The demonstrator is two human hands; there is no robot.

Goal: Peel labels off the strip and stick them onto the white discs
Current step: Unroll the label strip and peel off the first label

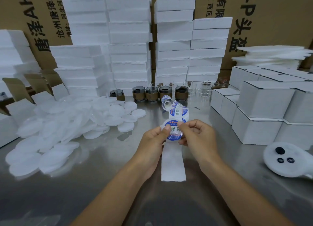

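Note:
I hold a white disc (173, 140) above the steel table, at the centre of the view. A round blue-and-white label (172, 130) lies on its face. My left hand (152, 141) pinches the disc's left edge, thumb on the label. My right hand (196, 134) pinches its right side, fingertips on the label's upper edge. The label strip (176, 110) runs from a curled end near the cups down behind the disc, and its bare white backing (173, 164) lies flat on the table below my hands. A big heap of white discs (67, 124) spreads on the left.
Foam blocks (128, 56) are stacked at the back before cardboard cartons (271, 13). A row of dark cups with brown sleeves (152, 93) and clear glasses (203, 90) stands behind the strip. White boxes (264, 110) pile up on the right, with a white controller (286, 159) near them.

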